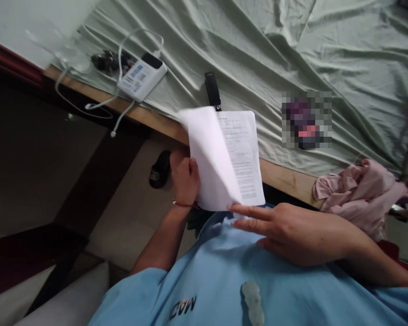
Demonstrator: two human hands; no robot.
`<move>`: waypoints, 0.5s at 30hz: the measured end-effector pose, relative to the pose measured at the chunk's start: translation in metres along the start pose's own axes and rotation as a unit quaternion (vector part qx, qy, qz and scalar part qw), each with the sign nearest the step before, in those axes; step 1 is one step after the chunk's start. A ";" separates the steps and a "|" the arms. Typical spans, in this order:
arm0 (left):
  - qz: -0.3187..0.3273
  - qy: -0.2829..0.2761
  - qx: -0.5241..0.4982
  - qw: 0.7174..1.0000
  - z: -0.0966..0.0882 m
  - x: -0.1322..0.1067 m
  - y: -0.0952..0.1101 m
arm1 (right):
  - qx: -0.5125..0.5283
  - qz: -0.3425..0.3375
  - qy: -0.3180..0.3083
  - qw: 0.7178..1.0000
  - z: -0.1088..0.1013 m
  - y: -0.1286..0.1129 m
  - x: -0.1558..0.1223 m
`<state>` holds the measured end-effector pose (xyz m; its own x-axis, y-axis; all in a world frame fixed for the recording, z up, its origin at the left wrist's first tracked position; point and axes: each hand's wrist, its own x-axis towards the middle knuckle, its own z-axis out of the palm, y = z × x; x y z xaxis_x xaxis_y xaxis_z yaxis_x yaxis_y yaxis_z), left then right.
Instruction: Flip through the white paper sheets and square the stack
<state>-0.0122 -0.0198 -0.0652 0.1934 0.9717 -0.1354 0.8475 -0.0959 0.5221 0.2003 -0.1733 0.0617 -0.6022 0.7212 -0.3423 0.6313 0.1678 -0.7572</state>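
Note:
My left hand (185,177) is closed round the left edge of a sheaf of white printed papers (240,156), held up in front of my chest. The front sheet curls over toward the left and shows its blank back. My right hand (289,231) lies across my blue shirt with its fingers stretched out, the fingertips touching the lower edge of the papers. A red cord circles my left wrist.
A bed with a wrinkled pale green sheet (292,50) and a wooden edge (285,179) lies ahead. On it rest a white power bank (141,77) with white cables, a black clip-like object (212,90) and a blurred dark item (306,120). Pink cloth (360,192) hangs at right. A dark shoe (159,170) is on the floor.

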 end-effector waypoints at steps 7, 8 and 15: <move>0.026 0.051 -0.032 0.998 0.014 -0.009 -0.002 | -0.098 0.217 0.265 0.934 0.010 0.047 0.007; 0.037 0.058 -0.046 0.997 0.015 -0.011 -0.003 | -0.109 0.240 0.270 0.926 0.011 0.058 0.009; 0.089 0.065 -0.213 0.971 0.021 -0.019 -0.015 | -0.120 0.369 0.364 0.847 0.018 0.096 0.026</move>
<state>-0.0182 -0.0415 -0.0876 0.2307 0.9695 0.0831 0.5199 -0.1950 0.8317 0.2360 -0.1503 -0.0298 0.4050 0.8979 -0.1725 0.8383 -0.4400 -0.3220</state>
